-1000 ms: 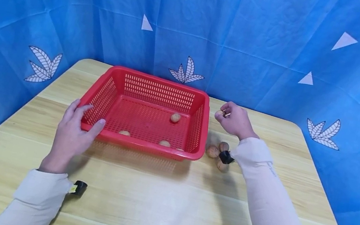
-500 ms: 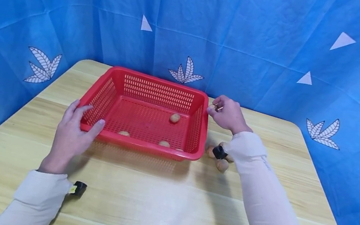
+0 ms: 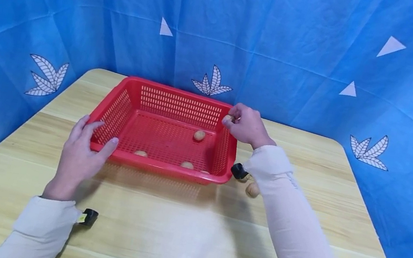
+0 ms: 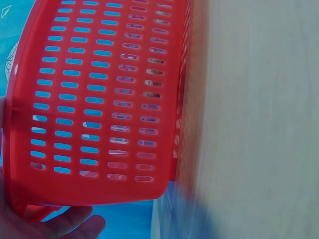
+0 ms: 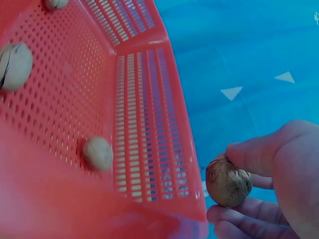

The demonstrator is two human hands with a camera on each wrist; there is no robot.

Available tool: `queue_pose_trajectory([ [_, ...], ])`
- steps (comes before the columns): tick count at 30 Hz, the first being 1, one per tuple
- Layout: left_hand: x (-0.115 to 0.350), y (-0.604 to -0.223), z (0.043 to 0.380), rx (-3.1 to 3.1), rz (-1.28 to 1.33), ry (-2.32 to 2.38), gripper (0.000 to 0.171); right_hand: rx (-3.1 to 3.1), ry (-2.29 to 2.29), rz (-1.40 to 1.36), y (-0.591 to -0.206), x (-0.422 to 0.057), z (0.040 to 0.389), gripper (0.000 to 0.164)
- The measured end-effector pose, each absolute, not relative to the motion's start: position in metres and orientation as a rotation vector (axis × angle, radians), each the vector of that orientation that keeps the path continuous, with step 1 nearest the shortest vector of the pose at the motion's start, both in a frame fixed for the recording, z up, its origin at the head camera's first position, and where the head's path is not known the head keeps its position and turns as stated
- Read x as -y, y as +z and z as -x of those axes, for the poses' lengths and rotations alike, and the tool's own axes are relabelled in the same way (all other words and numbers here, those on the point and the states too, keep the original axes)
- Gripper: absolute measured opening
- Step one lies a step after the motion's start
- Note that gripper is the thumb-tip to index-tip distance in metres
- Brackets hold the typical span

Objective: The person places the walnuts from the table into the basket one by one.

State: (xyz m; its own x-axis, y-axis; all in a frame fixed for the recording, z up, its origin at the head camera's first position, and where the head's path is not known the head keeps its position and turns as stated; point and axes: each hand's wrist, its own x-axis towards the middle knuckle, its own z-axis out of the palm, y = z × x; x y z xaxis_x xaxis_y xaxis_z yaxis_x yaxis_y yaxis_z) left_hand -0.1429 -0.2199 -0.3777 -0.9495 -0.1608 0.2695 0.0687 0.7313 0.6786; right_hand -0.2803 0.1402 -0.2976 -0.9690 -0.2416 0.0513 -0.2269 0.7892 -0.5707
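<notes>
A walnut [image 5: 229, 183] is pinched between the thumb and fingers of my right hand [image 3: 247, 125], above the far right corner of the red plastic basket [image 3: 164, 167]. My left hand [image 3: 82, 158] grips the basket's near left corner, its thumb over the front rim and fingers round the outside. In the left wrist view, fingertips [image 4: 87, 226] show past that corner. Inside the basket, one walnut [image 3: 199, 135] lies toward the right. Along the near wall sit another walnut [image 3: 141, 153] and a third walnut [image 3: 187, 165], partly hidden by the rim.
Right of the basket, a loose walnut [image 3: 252, 189] lies on the wooden table [image 3: 155, 230], with others partly covered by the right wrist and its black camera [image 3: 239, 171]. A blue patterned curtain [image 3: 289, 37] hangs behind the table.
My right hand has moved left with the walnut, from beside the basket to over its far right corner. The left hand and basket stay in place.
</notes>
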Motion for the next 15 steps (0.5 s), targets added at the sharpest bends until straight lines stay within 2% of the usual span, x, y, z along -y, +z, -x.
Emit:
queue_pose_trajectory([
  [15, 0.22, -0.377, 0.142, 2.627, -0.07, -1.056, 0.07, -2.916, -0.887, 0.466, -0.301, -0.112, 0.279, 0.026],
])
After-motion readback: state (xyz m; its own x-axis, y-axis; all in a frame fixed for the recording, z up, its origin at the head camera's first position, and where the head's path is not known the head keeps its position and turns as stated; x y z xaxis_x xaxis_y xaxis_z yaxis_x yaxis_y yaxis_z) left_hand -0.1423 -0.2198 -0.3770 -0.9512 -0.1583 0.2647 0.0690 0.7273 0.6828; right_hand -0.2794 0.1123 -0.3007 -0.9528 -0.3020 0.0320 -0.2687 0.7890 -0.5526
